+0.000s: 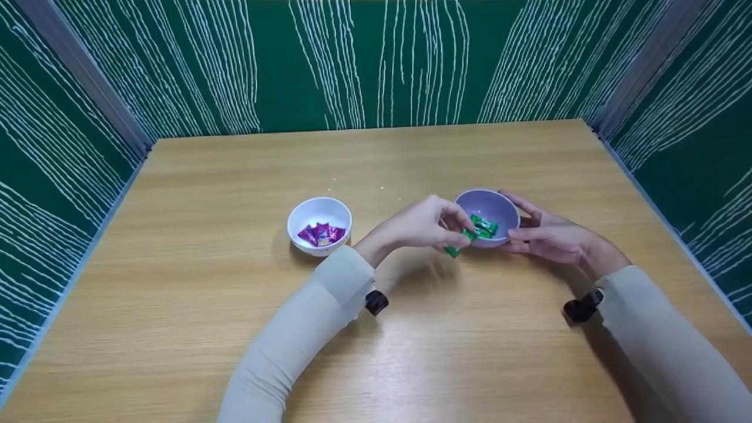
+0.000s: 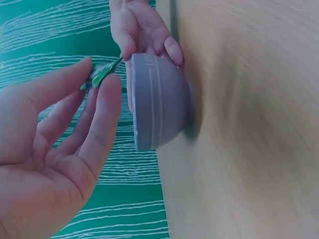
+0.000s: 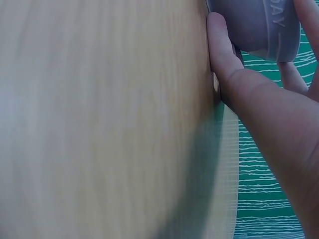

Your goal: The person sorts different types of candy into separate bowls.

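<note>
My left hand (image 1: 420, 224) pinches a green-wrapped candy (image 2: 101, 74) between thumb and fingertips, right at the near left rim of a purple bowl (image 1: 477, 200). More green-wrapped candies (image 1: 484, 225) lie inside that bowl. On the bowl's right side, my right hand (image 1: 552, 236) grips it, thumb near the rim and fingers around the wall. In the left wrist view the bowl stands upright on the table, raised lines running around its outside. The right wrist view has my fingers close against its base and side, with raised letters on the wall.
To the left stands a white bowl (image 1: 320, 207) holding several purple-wrapped candies (image 1: 322, 234). Small pale specks (image 1: 382, 188) dot the wooden table (image 1: 176, 282). Green panels (image 1: 423, 64) with white streaks rise behind it and along both sides.
</note>
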Demonstrator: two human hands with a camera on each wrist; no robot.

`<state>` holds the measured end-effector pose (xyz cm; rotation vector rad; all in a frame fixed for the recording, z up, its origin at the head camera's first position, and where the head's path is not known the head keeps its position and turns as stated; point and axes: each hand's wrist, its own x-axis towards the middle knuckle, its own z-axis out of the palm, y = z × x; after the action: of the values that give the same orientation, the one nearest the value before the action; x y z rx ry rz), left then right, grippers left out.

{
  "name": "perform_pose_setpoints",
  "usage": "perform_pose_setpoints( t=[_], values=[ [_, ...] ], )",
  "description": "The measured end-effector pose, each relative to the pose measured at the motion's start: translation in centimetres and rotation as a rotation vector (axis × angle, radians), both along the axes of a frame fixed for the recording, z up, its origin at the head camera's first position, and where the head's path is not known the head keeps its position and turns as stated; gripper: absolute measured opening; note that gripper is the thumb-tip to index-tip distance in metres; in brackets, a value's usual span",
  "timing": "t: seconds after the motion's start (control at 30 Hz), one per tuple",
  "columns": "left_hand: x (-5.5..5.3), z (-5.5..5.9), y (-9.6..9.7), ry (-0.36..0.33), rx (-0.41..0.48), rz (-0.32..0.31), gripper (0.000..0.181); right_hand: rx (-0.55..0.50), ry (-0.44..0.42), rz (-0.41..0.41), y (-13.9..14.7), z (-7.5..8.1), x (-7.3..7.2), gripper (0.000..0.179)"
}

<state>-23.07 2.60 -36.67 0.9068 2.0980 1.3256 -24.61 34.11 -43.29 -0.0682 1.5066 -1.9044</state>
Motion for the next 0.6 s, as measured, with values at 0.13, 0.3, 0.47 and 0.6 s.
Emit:
perform_pose_setpoints(
  t=[0.13,0.3,0.47,0.6],
  values=[
    [-0.4,0.5,1.1,0.018,0.042,0.091,0.021,0.016,0.004,0.005,0.0,-0.1,0.0,0.087],
    [-1.1,0.9,2.0,-0.015,0.050,0.216,0.020,0.016,0.000,0.007,0.0,0.0,-0.1,0.087],
    [-1.9,0.8,3.3,-0.038,0.056,0.354,0.019,0.024,-0.005,-0.002,0.1,0.0,0.0,0.085],
    [-2.6,0.7,4.5,-0.046,0.056,0.418,0.017,0.010,-0.017,-0.016,0.1,0.1,0.1,0.085]
  ],
)
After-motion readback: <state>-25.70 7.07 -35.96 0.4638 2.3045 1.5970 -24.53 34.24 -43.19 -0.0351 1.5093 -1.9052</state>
